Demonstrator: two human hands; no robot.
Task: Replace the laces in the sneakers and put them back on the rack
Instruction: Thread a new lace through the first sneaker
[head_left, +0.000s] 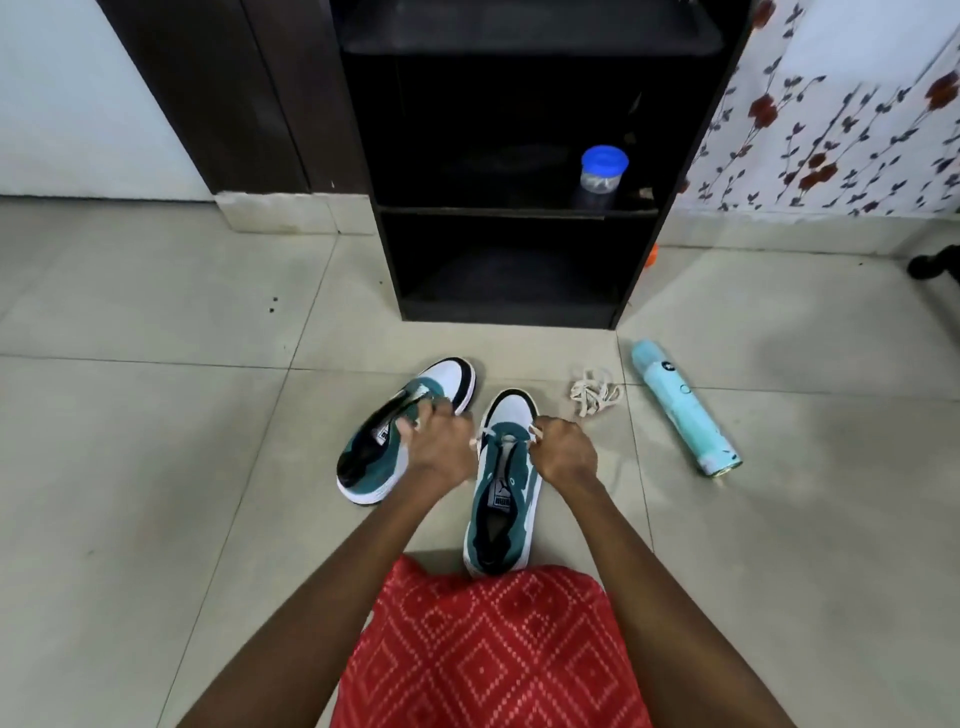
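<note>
Head view: left hand (441, 448), right hand (565, 454) each pinching lace (506, 432) end, threading sneaker (503, 512) lying just before rack (511, 210). Likely risk: uneven pulling dragging shorter end back out.

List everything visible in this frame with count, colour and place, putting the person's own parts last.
laced sneaker: 1, teal, white and black, on the floor at centre
second sneaker: 1, same colours, tilted, on the floor to its left
white lace: 1, through the laced sneaker's front eyelets
loose laces: 1 bundle, cream, on the floor right of the sneakers
spray can: 1, light blue, lying on the floor at right
shoe rack: 1, black, against the wall
jar: 1, clear with a blue lid, on a rack shelf
orange object: 1, small, behind the rack, unidentifiable
red garment: 1, patterned, bottom centre
left hand: curled at the lace's left end, grip unclear
right hand: pinches the lace's right end
</note>
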